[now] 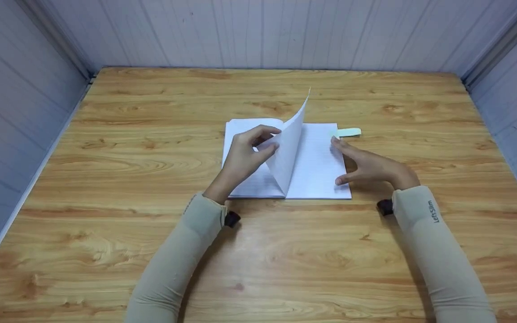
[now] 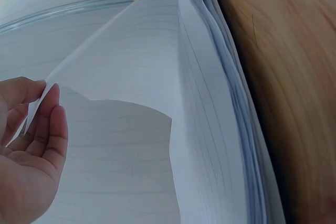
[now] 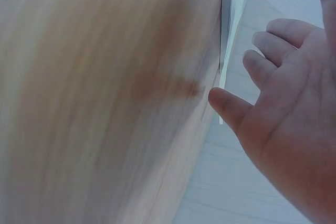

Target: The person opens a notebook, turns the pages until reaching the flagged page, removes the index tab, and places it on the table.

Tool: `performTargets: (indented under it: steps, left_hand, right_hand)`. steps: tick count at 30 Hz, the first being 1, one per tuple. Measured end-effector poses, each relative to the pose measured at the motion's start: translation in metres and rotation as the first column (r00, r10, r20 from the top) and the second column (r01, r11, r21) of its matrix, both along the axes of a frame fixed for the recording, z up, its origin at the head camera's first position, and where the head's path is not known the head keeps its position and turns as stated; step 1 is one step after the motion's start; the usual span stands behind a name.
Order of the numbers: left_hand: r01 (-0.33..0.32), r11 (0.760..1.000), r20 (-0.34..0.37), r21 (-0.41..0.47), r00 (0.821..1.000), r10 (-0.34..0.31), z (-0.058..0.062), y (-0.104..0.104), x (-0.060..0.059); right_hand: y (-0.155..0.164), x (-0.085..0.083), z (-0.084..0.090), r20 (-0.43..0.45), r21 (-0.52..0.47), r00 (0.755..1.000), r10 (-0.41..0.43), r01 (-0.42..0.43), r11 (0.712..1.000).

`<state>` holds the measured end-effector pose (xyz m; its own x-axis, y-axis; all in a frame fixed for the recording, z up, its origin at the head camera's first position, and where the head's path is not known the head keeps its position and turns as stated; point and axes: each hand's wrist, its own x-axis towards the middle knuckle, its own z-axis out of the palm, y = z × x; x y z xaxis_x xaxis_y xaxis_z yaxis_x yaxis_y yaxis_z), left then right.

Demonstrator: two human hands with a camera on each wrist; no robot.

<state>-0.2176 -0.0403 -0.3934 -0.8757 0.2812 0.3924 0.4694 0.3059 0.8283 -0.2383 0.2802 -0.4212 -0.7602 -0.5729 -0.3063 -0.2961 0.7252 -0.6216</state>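
Note:
An open notebook (image 1: pixel 316 166) with lined white pages lies on the wooden table. My left hand (image 1: pixel 247 150) pinches a lifted page (image 1: pixel 291 146) between thumb and fingers; the left wrist view shows this page (image 2: pixel 126 61) curving up from the spine. Along the notebook's right edge, my right hand (image 1: pixel 373 168) is spread, its fingertips and thumb over the margin of the right page. In the right wrist view that hand (image 3: pixel 294 103) shows its palm with the fingers apart. A pale green paper tab (image 1: pixel 350 132) sticks out past the right edge, just above the right fingertips.
The wooden table (image 1: pixel 106 251) extends around the notebook on all sides. Pale panelled walls (image 1: pixel 258 36) stand behind it and to the left and right. Both forearms wear beige sleeves (image 1: pixel 177 251), with a small dark device (image 1: pixel 232 219) at the left wrist.

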Motion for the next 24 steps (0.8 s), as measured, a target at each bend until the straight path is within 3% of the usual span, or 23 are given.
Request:
performTargets:
  steps: [10, 18, 24]
  left_hand:
    - [-0.031, 0.999, 0.024, -0.033, 0.999, 0.032, -0.005, -0.014, -0.001]
    - [0.029, 0.994, -0.101, -0.103, 0.994, -0.04, -0.007, -0.023, -0.003]
    - [0.036, 0.978, -0.144, -0.205, 0.987, -0.067, -0.009, -0.027, -0.004]
  right_hand:
    - [-0.002, 0.001, -0.002, 0.017, -0.007, 1.0, -0.003, 0.003, 1.0]
    - [-0.002, 0.001, 0.0, 0.018, 0.011, 1.0, 0.004, -0.004, 1.0]
    - [-0.005, 0.002, 0.001, 0.014, 0.025, 1.0, -0.003, 0.002, 1.0]
